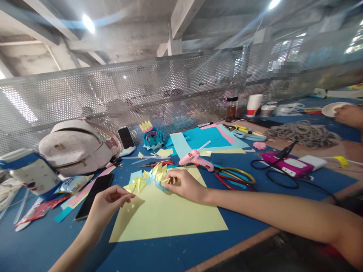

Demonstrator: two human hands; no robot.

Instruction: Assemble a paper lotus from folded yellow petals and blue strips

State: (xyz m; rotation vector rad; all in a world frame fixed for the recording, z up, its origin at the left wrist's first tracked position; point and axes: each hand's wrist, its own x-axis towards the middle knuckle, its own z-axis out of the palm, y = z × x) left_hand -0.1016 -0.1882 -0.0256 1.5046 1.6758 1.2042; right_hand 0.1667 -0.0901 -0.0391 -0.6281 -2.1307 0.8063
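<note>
My right hand [185, 185] pinches the edge of a small folded-paper flower [157, 174], which has yellow points and a light blue base. My left hand [109, 204] hangs over the left edge of a pale yellow sheet [170, 215], thumb and fingers pressed together; whatever they may hold is too small to make out. Several loose yellow folded points [137, 185] lie between the hands. Behind my right hand rests a pink glue gun [195, 160] with a clear stick in its back. A finished-looking blue, pink and yellow paper lotus [152, 138] stands farther back.
Scissors with red and yellow handles [235, 176] lie right of the glue gun. A black phone [95, 196] and a pale backpack [73, 147] are at left. A purple power strip [287, 164] with cords sits at right. Another person's hand [350, 115] holds a white dish.
</note>
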